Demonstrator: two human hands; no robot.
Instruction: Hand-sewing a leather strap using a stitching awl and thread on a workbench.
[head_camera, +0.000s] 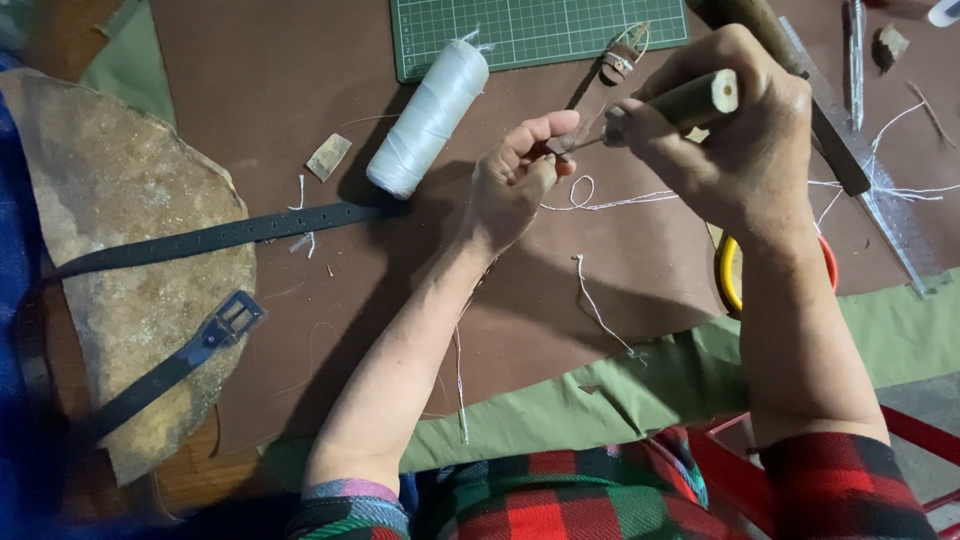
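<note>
Right hand (740, 140) fisting the wooden awl handle (700, 100), left hand (515, 175) pinching the strap end (560, 145); I'm keeping the tip square, pushing slowly.

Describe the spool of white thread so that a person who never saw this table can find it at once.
Start at the green cutting mat along the top edge of the brown leather sheet. Just below its left corner lies the white cylindrical spool of thread, tilted, its lower end by the dark punched leather strap. It is the only thick, smooth white thing; nearby white threads are thin and loose.
</note>
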